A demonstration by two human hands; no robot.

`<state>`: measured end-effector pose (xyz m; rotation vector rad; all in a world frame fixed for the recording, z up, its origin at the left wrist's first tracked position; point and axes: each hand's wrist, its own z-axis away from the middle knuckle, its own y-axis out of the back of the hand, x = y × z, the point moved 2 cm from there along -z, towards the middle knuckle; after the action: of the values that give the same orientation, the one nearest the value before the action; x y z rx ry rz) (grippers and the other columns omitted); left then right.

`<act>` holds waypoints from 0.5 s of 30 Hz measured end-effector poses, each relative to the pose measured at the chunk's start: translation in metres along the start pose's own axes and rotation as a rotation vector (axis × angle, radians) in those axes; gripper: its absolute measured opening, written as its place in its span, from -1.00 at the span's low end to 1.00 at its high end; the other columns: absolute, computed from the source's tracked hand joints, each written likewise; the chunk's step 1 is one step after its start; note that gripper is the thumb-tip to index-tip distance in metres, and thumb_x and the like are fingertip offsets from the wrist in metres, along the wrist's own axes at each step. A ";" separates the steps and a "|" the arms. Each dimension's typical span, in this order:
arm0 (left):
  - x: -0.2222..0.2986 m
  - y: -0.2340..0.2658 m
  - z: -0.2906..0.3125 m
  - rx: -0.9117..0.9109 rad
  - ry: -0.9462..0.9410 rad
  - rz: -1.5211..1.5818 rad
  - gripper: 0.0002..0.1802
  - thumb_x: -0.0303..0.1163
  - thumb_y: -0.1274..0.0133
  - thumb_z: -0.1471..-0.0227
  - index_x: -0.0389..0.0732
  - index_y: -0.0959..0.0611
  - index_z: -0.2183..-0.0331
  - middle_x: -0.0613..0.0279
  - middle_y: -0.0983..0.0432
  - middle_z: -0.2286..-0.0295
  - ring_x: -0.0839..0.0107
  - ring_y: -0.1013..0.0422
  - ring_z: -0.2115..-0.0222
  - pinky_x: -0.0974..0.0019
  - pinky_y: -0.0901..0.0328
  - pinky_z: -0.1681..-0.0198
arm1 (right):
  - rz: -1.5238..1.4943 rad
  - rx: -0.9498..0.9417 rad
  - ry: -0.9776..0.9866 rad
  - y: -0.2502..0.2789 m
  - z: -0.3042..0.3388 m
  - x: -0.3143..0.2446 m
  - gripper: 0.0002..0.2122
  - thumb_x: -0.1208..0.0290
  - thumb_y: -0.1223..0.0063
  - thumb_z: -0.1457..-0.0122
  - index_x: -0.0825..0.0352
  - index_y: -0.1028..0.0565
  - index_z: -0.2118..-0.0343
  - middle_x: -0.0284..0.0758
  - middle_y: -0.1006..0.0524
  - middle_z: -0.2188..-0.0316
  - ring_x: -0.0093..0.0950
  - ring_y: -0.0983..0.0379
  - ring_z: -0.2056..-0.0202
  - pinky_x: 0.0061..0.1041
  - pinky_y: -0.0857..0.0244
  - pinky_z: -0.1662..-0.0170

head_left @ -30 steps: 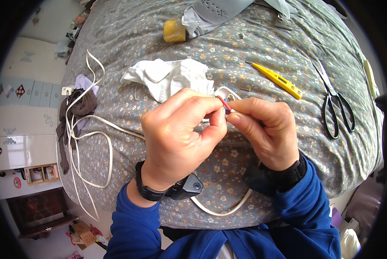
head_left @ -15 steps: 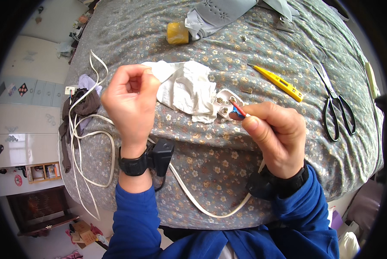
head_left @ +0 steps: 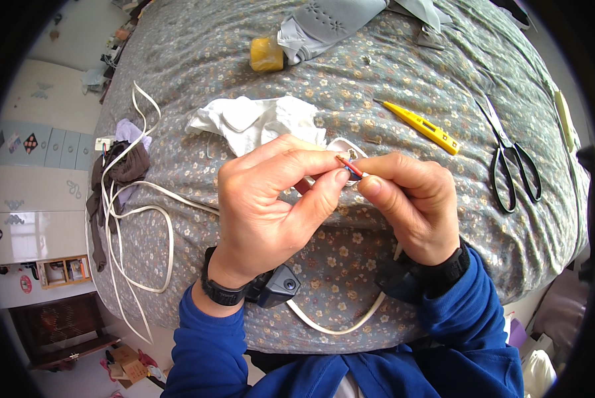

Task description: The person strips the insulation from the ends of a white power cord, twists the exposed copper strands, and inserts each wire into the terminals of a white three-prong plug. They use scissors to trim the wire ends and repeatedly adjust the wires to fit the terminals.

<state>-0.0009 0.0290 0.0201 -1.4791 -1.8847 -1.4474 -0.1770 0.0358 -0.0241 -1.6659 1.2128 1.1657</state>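
My right hand (head_left: 417, 205) pinches the end of a white cable (head_left: 337, 330), where a red wire (head_left: 353, 168) and a blue wire show between thumb and forefinger. The red wire's tip looks bare and coppery. My left hand (head_left: 271, 205) closes thumb and forefinger around that tip, meeting the right hand. Just behind the fingertips lies an opened white plug or socket housing (head_left: 340, 144), mostly covered by the hands. A crumpled white cloth (head_left: 264, 119) rests beyond my left hand.
On the flowered bedcover (head_left: 350, 86) lie a yellow tester pen (head_left: 422, 127) and black-handled scissors (head_left: 506, 149) to the right. Loops of white cable and a dark cloth (head_left: 126, 162) sit at left. A yellow tape roll (head_left: 266, 54) and grey fabric (head_left: 330, 23) are at the far side.
My left hand has come down and right from above the white cloth to the red wire's tip. The right hand keeps its pinch, shifted slightly left.
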 end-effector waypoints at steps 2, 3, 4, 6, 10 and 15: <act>-0.002 0.001 0.002 0.014 -0.018 -0.009 -0.91 -0.64 -0.20 0.06 -0.36 -0.68 0.40 0.18 -0.58 0.45 0.51 -0.48 0.47 0.49 -0.35 0.43 | 0.023 0.000 0.031 -0.002 0.000 0.000 -0.88 0.52 -0.14 -0.20 0.44 -0.59 0.25 -0.30 -0.57 0.54 -0.65 -0.42 0.51 -0.61 -0.27 0.43; -0.005 0.000 0.003 0.035 -0.042 -0.014 -0.92 -0.65 -0.19 0.08 -0.34 -0.67 0.42 0.20 -0.57 0.48 0.52 -0.49 0.50 0.49 -0.36 0.49 | 0.046 0.001 0.051 -0.003 -0.001 0.000 -0.88 0.53 -0.15 -0.19 0.44 -0.59 0.25 -0.28 -0.57 0.54 -0.62 -0.42 0.52 -0.60 -0.28 0.43; -0.007 -0.001 0.003 0.040 -0.046 -0.043 -0.92 -0.67 -0.18 0.10 -0.32 -0.67 0.45 0.22 -0.56 0.50 0.53 -0.51 0.54 0.50 -0.37 0.55 | 0.069 0.003 0.072 -0.003 -0.001 0.000 -0.89 0.53 -0.16 -0.18 0.43 -0.59 0.26 -0.25 -0.57 0.54 -0.60 -0.43 0.53 -0.59 -0.29 0.43; -0.008 -0.003 0.005 0.064 -0.038 -0.041 -0.93 -0.66 -0.17 0.10 -0.32 -0.63 0.47 0.23 -0.54 0.52 0.54 -0.50 0.57 0.51 -0.36 0.56 | 0.123 0.003 0.049 -0.003 0.000 0.000 -0.89 0.53 -0.17 -0.17 0.43 -0.59 0.26 -0.22 -0.55 0.55 -0.56 -0.44 0.55 -0.57 -0.30 0.44; -0.006 -0.009 0.005 0.107 -0.048 -0.101 -0.90 -0.66 -0.16 0.10 -0.30 -0.56 0.49 0.25 -0.50 0.56 0.56 -0.47 0.62 0.51 -0.34 0.58 | 0.137 0.020 0.100 -0.004 0.000 0.000 -0.88 0.53 -0.18 -0.16 0.42 -0.59 0.26 -0.22 -0.54 0.58 -0.52 -0.45 0.57 -0.55 -0.30 0.46; -0.014 -0.011 0.004 0.162 -0.083 -0.093 -0.90 -0.64 -0.17 0.09 -0.29 -0.56 0.48 0.26 -0.48 0.56 0.58 -0.45 0.62 0.50 -0.34 0.58 | 0.123 0.048 0.075 -0.005 0.000 0.002 -0.88 0.51 -0.17 -0.18 0.43 -0.59 0.25 -0.23 -0.54 0.59 -0.58 -0.44 0.56 -0.57 -0.29 0.46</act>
<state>-0.0033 0.0255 0.0027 -1.4122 -2.0926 -1.2549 -0.1720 0.0365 -0.0260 -1.6318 1.3965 1.1469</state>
